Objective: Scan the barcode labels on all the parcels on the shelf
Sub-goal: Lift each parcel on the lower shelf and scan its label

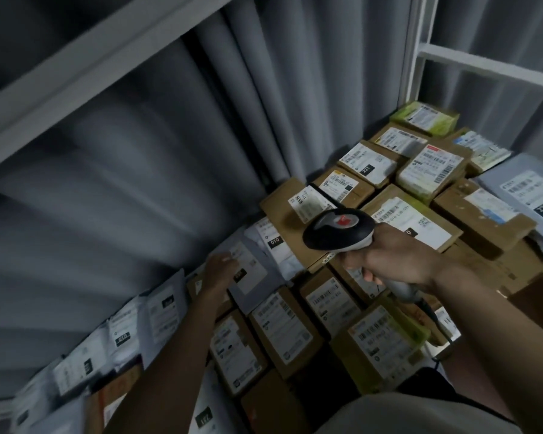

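Right hand grips the handheld barcode scanner by its handle, fingers curled round it, scanner head hanging over the brown carton in the middle of the shelf. Left hand reaches to the left of that carton, fingers resting on the label of a grey mailer bag; can't tell if it pinches the bag or only presses it, view is blurred.

Parcels cover the shelf: cartons behind and in front of the brown carton, flat poly bags leaning on the grey curtain to its left.

Judgement: the grey mailer is next. Flatten its label with the left hand, keep fingers off the barcode, swing the scanner head left and tilt it square to the label. Work in one direction so none get skipped.
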